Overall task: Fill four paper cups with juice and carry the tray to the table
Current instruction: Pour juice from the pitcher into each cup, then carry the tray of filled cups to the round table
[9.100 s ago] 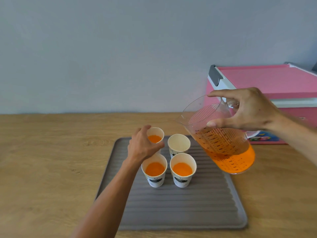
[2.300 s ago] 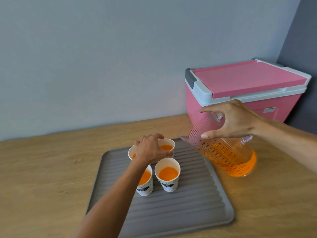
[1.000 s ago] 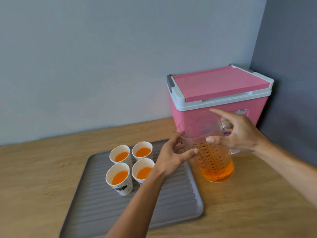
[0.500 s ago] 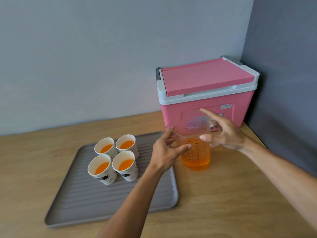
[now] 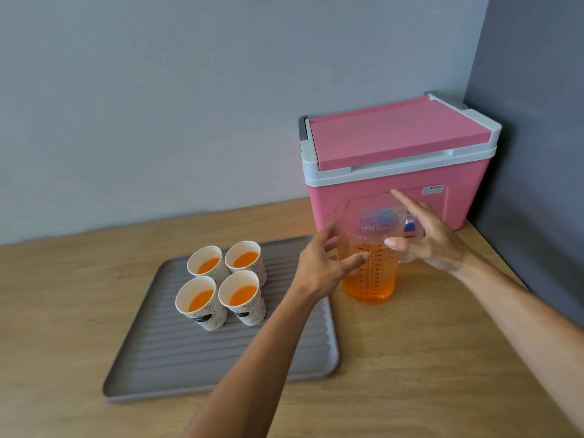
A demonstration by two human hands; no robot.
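On the table, right of the tray point(image 5: 177, 368) | jug point(image 5: 369, 273) upright by the cooler point(image 5: 395, 181) | both hands spread, holding nothing — left point(image 5: 325, 267), right point(image 5: 433, 245) | four cups point(image 5: 221, 286) filled on tray | next: grip both tray edges, lift level — slowly.

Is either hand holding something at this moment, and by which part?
Nothing is held. The left hand and right hand are open beside the jug, which stands on the counter.
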